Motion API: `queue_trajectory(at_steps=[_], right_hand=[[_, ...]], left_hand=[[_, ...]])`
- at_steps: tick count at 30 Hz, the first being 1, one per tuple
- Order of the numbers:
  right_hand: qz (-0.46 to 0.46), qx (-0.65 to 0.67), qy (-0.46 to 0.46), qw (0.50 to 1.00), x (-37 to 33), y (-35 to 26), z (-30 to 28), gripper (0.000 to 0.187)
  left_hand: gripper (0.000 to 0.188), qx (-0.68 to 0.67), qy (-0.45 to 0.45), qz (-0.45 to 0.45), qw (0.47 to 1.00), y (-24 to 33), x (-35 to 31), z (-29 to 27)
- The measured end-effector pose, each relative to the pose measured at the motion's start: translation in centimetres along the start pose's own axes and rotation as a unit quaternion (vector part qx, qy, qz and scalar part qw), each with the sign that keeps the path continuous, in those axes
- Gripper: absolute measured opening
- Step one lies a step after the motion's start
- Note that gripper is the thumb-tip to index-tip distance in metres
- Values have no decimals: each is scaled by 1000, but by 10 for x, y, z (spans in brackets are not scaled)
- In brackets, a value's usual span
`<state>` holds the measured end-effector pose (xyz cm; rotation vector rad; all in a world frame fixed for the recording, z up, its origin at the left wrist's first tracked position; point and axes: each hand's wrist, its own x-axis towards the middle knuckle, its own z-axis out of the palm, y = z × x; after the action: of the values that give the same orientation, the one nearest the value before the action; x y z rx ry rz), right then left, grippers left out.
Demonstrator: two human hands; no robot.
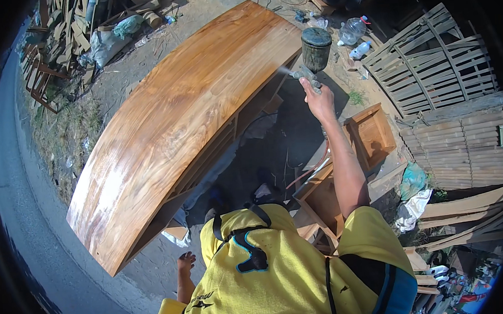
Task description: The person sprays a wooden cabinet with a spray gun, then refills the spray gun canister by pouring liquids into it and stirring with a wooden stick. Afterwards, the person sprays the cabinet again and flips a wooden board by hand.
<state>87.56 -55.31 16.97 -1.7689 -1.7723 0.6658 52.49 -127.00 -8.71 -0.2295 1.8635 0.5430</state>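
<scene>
My right hand (pixel 319 100) is closed around a spray gun (pixel 305 76) at the right long edge of a wooden cabinet. A dark lidded cup (pixel 316 49) shows just beyond the gun and seems to be part of it. Pale mist leaves the nozzle toward the cabinet's top (pixel 197 108). That top is broad, brown and grained, with a wet-looking shine at its near left end. Compartments show under its right side. Low by my left side hangs my left hand (pixel 186 261), fingers loosely apart and holding nothing, near the cabinet's close end.
Two open wooden drawers (pixel 371 135) lie to the right of my legs. A reddish hose (pixel 311 175) runs beside them. Slatted wooden panels (pixel 430 60) stand at right, with plastic bottles (pixel 352 31) nearby. Scrap wood (pixel 76 29) is piled at far left, beside a paved road (pixel 16 171).
</scene>
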Motion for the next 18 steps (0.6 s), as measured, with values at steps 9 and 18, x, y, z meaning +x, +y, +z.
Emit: queue_trajectory(at_steps=[9, 18], right_hand=[[-3, 36, 18, 999, 148, 63, -41, 67], [-14, -21, 48, 999, 204, 88, -68, 69]], left_hand=[[33, 43, 45, -4, 998, 4, -108, 145], [32, 85, 78, -2, 993, 48, -155, 180]])
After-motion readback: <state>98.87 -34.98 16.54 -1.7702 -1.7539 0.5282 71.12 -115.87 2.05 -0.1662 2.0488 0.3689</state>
